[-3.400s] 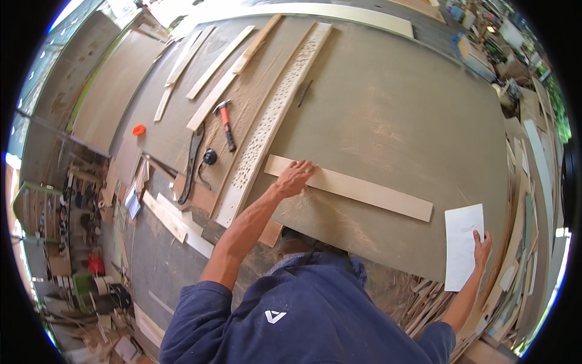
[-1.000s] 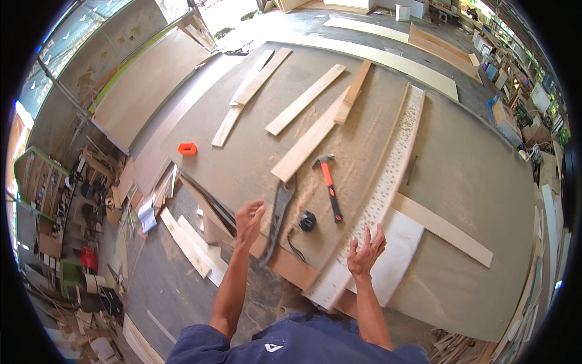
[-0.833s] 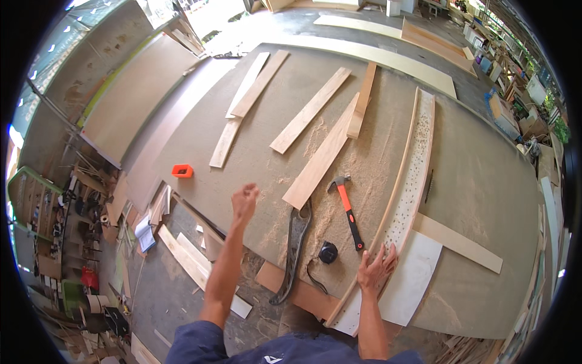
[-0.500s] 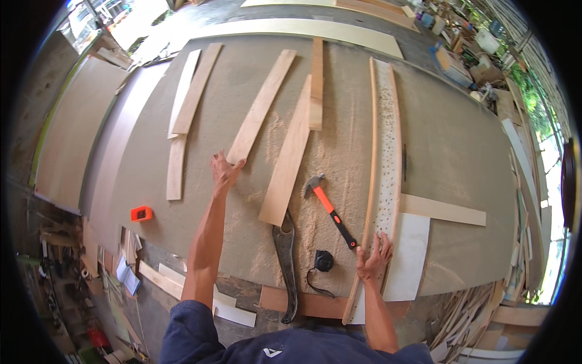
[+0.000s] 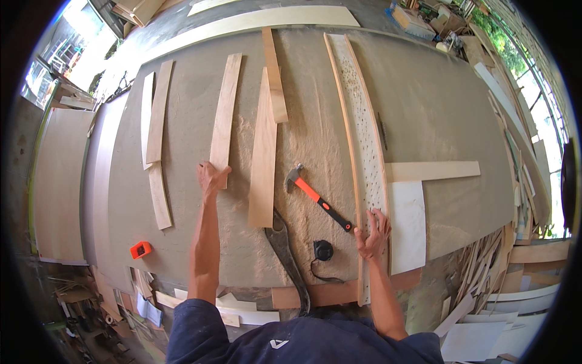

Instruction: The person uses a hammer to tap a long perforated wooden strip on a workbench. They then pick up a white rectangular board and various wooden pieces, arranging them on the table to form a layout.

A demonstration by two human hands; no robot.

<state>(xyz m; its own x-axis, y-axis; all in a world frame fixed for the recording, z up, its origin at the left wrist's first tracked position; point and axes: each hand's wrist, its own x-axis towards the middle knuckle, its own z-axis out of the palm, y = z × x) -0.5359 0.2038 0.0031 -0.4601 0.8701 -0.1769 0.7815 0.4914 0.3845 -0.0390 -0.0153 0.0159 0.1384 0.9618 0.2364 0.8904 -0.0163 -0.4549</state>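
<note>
My left hand [image 5: 212, 177] is closed round the near end of a pale wooden strip [image 5: 226, 118], fingers on its left edge and thumb at its right. The strip lies flat on the big worktop. My right hand [image 5: 373, 235] rests with stretched fingers on a long speckled white board [image 5: 359, 115] edged with wooden rails, its thumb by the left rail. Just left of that hand lies a claw hammer [image 5: 320, 200] with an orange and black handle. A black tape measure [image 5: 323, 250] sits below the hammer, its cord trailing.
A wider plank [image 5: 262, 158] overlaps a dark handsaw [image 5: 285, 252], and a narrow plank [image 5: 274, 79] touches its top. More strips [image 5: 159, 112] lie left, near an orange block [image 5: 140, 250]. A white panel [image 5: 407, 224] and crosswise strip [image 5: 433, 171] are right. Sawdust covers the middle.
The whole view has turned and shifted. My left hand sits slightly farther up the strip, whose near end now shows past the thumb. My right hand stays on the speckled board.
</note>
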